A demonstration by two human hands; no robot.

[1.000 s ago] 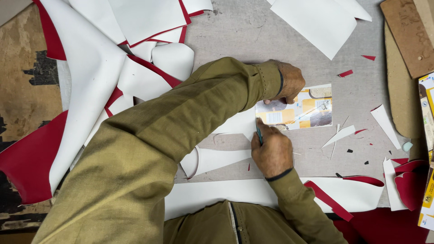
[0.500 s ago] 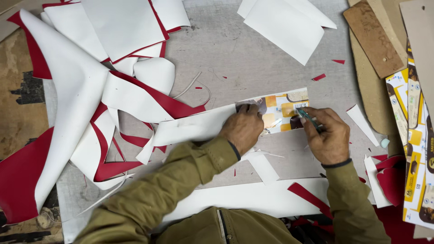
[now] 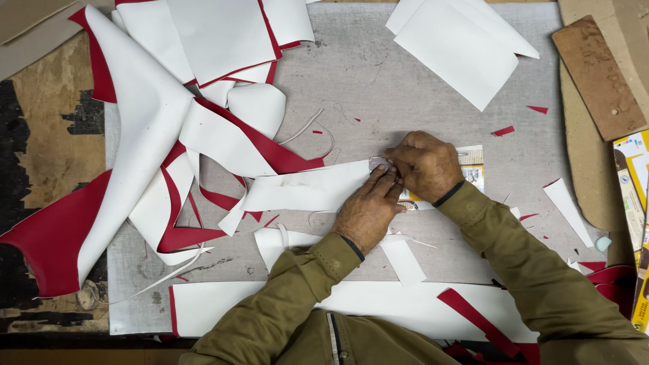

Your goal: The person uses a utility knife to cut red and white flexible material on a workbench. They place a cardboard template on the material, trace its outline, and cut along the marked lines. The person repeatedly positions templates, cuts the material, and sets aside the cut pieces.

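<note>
My left hand [image 3: 368, 215] lies flat, fingers together, pressing on a long white strip [image 3: 304, 190] and on the left end of a small printed card [image 3: 473, 169] laid over it. My right hand [image 3: 426, 165] is curled into a fist just above and right of the left fingertips, at the card's left end. It covers most of the card. The thin dark tool it held in the earlier frames is hidden inside the fist now. Both hands touch each other on the grey cutting mat [image 3: 378, 81].
A heap of white sheets with red backing [image 3: 155, 115] fills the left. More white sheets [image 3: 466, 51] lie at the top right. A brown board [image 3: 598, 78] and yellow printed boxes [image 3: 632, 196] line the right edge. White and red offcuts [image 3: 405, 304] lie near me.
My right hand has moved left from the card's right side to its left end, meeting my left hand. My left hand has slid slightly toward me and stays pressed down.
</note>
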